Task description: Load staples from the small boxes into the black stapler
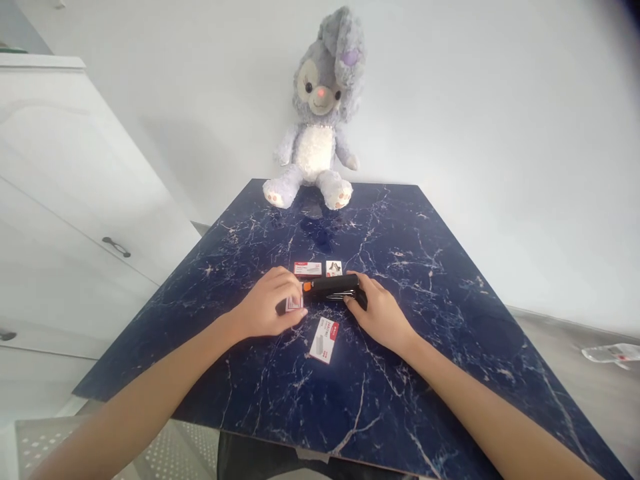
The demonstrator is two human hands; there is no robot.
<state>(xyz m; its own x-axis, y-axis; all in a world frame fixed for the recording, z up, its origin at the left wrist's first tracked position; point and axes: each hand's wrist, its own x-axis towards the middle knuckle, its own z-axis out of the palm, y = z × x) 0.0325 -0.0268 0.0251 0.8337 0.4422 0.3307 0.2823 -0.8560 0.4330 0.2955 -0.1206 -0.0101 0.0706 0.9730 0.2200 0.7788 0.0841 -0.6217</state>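
Note:
A black stapler [333,285] with an orange tip lies crosswise over the table, its metal part showing underneath. My right hand [377,310] grips its right end, thumb below and fingers on top. My left hand [273,303] is closed on a small printed box [295,304] beside the orange tip; the fingers cover much of the box. Just beyond the stapler lie a red-and-white box [308,269] and a smaller white box [334,268] with a dark picture. Nearer to me, another red-and-white box [324,340] lies at a slant between my forearms.
The dark blue marble-patterned table [400,247] has a grey plush rabbit [317,113] sitting at its far edge against the wall. White cabinets [65,200] with dark handles stand on the left. A clear plastic bottle [607,353] lies on the floor at right.

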